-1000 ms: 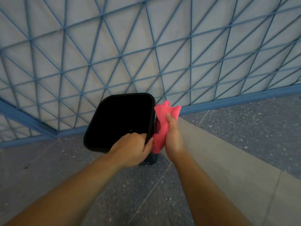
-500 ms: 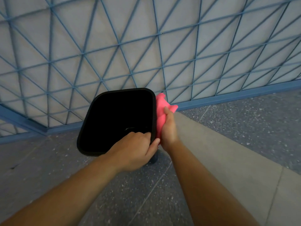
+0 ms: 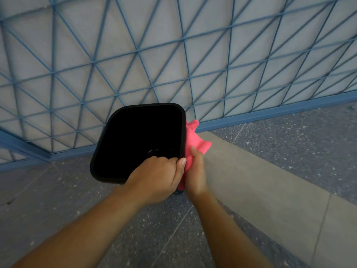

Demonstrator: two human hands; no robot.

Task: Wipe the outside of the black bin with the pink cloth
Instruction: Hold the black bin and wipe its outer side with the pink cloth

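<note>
The black bin [image 3: 108, 132] stands on the floor in the middle of the view, its square mouth facing me and its inside dark. My left hand [image 3: 154, 178] grips the near right corner of its rim, fingers curled inside. My right hand [image 3: 196, 171] presses the pink cloth [image 3: 195, 140] against the bin's right outer side. The cloth bunches up above my fingers. Most of the bin's outer walls are hidden below its rim.
A pale wall with a blue lattice of bars [image 3: 173, 64] rises directly behind the bin, with a blue skirting rail [image 3: 270, 115] at its foot. The floor is speckled grey stone with a lighter grey strip [image 3: 260, 180] running to the right.
The bin has tilted and its mouth now faces me more. My right hand with the cloth has slid down along the bin's right side, closer to my left hand.
</note>
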